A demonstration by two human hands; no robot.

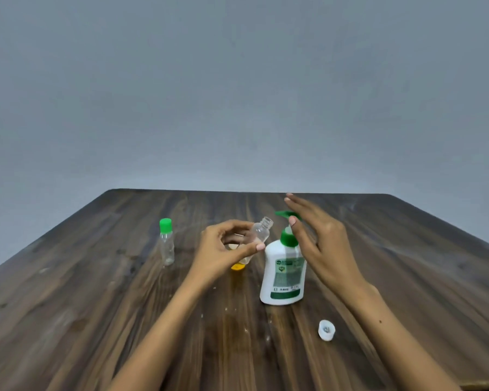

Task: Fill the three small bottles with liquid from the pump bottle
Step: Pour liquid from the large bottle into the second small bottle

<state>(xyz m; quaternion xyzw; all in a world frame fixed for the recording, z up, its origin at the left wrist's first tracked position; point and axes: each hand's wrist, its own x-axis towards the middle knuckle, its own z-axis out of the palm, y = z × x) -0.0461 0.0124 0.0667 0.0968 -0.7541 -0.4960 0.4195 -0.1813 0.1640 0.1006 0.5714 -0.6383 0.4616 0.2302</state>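
A white pump bottle (283,273) with a green pump head stands at the middle of the wooden table (96,292). My left hand (223,249) grips a clear uncapped small bottle (261,230), tilted with its mouth just left of the pump spout. My right hand (322,244) hovers with fingers spread over the pump head, thumb at the green top. Standing upright at the left is a clear small bottle with a green cap (166,241). Behind my left hand, a third bottle with a yellow cap (237,266) is mostly hidden.
A loose white cap (326,329) lies open side up on the table, near and right of the pump bottle. A plain grey wall rises behind the table's far edge.
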